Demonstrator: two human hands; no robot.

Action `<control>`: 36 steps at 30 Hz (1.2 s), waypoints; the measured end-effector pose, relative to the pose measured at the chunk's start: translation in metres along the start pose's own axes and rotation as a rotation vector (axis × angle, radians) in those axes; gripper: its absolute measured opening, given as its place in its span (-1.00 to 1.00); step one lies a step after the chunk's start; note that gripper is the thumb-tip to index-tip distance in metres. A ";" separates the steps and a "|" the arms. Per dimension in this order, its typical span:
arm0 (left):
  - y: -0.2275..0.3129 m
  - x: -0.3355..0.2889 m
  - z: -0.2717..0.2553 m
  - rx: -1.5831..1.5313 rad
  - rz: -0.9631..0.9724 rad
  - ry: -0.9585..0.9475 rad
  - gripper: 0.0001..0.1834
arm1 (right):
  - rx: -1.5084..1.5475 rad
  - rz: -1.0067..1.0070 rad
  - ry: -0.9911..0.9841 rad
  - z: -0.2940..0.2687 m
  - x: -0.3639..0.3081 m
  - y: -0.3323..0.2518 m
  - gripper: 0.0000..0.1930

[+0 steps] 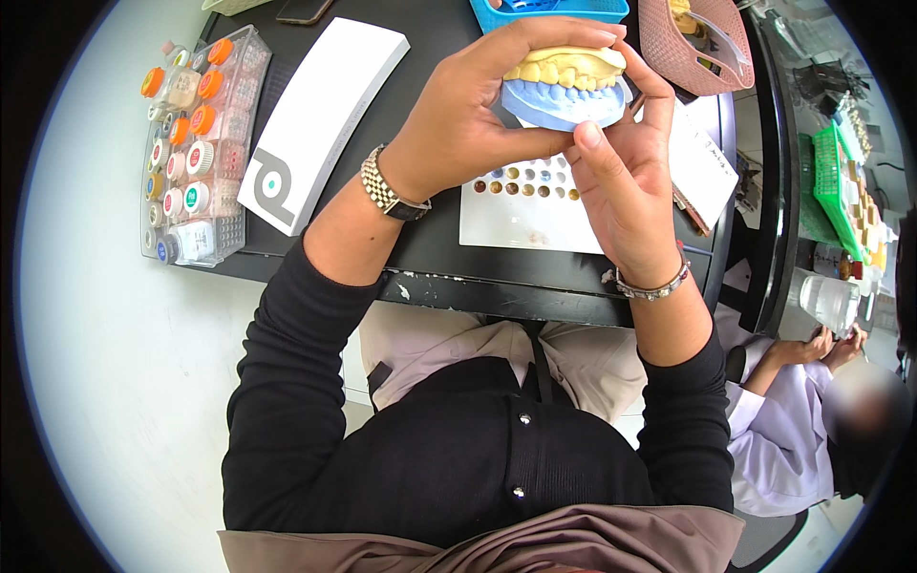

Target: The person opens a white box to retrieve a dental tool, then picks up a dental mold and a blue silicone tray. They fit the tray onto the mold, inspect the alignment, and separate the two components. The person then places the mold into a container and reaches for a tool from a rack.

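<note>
Both hands hold a dental cast up over a black surface: the left hand wraps its fingers across the top and left side, and the right hand closes on the right side, thumb pressed against the pale blue base. Yellow teeth sit above the blue half, the two parts closed together. By the look of it, the step in hand is a close check of how the two halves meet, and any further handling calls for a steady two-handed grip so the halves do not slip apart.

Just below the hands lies a white mixing palette with a row of small brown and grey dabs. To the left a long white box with a grey and teal mark lies at a slant, and beyond it a clear organiser holds small jars with orange, red, white and blue lids. A blue basket and a pink woven basket stand at the far edge. At lower right another person in a white coat sits nearby.
</note>
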State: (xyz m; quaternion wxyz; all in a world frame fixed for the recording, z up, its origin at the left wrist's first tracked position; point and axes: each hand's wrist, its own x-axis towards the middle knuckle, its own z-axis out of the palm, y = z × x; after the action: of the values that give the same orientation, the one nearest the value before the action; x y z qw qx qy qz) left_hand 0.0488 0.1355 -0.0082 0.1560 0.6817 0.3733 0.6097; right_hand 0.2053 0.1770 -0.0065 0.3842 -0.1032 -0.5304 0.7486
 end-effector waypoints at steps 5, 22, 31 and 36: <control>0.003 -0.001 0.001 -0.054 -0.034 -0.006 -0.39 | -0.016 -0.006 -0.015 -0.001 0.000 0.001 -0.32; 0.005 0.000 -0.001 -0.067 -0.058 -0.020 -0.38 | -0.156 -0.120 -0.053 0.001 -0.001 0.002 -0.30; 0.001 -0.002 0.002 -0.029 -0.045 0.008 -0.38 | -0.225 -0.144 -0.055 0.000 -0.003 0.003 -0.29; 0.000 -0.006 0.003 -0.006 -0.084 0.026 -0.38 | -0.274 -0.171 -0.062 0.000 -0.003 0.002 -0.28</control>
State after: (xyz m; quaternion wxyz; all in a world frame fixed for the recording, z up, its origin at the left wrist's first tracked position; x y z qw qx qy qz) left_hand 0.0514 0.1321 -0.0133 0.1788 0.6569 0.4016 0.6126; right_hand 0.2062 0.1751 -0.0091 0.4123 -0.0862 -0.6460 0.6366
